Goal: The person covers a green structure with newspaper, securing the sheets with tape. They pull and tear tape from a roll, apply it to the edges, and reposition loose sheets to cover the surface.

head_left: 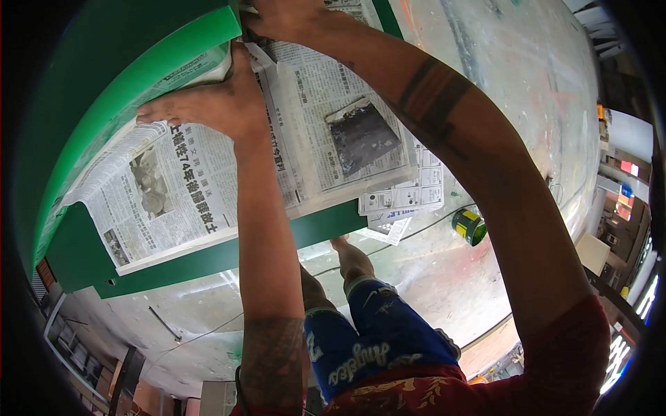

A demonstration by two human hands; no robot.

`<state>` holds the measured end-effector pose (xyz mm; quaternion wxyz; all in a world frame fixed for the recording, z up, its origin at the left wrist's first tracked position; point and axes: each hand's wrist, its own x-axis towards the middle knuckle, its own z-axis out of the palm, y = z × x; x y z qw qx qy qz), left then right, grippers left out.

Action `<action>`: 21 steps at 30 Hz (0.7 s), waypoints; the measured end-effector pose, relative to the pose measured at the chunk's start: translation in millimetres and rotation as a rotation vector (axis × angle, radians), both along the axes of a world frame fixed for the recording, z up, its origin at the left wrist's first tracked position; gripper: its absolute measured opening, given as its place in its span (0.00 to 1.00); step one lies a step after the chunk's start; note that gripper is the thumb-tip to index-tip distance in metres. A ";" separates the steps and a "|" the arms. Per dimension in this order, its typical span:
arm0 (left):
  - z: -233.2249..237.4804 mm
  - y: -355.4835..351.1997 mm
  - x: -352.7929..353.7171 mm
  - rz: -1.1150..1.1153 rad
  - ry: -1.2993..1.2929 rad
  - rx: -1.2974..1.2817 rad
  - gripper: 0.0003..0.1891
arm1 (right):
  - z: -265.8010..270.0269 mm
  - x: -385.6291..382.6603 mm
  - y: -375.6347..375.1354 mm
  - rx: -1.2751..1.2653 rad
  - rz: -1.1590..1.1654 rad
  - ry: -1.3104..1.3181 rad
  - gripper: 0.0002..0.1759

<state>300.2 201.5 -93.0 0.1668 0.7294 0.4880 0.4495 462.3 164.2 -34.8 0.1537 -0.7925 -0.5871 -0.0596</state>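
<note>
My left hand (208,100) lies spread on newspaper sheets (194,201) along the inside of a curved green edge (118,90). Its fingers are apart and reach left, pressing on the paper, with the thumb up near the edge's end. Close by at the top, my right hand (281,17) is at the corner where the green edge meets the paper; its fingertips are largely hidden. The newspaper covers much of a dark green panel (312,229). A dark printed picture (362,136) shows on the right-hand sheet.
Below the panel is a paint-stained floor (409,277). A green and yellow can (470,227) lies on it to the right, near more loose printed paper (409,191). A thin cable crosses the floor. Shelves and clutter stand at the far right, with a metal frame at lower left.
</note>
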 end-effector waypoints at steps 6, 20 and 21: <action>16.9 -8.2 14.4 0.125 0.035 -0.093 0.86 | -10.0 -1.4 3.1 0.107 0.062 -0.054 0.13; 1.0 2.9 20.7 0.138 0.052 0.045 0.88 | -32.1 21.5 12.7 0.415 0.219 -0.161 0.17; -0.9 1.7 21.4 0.138 0.073 0.060 0.88 | -22.8 22.9 10.6 0.257 0.206 -0.122 0.17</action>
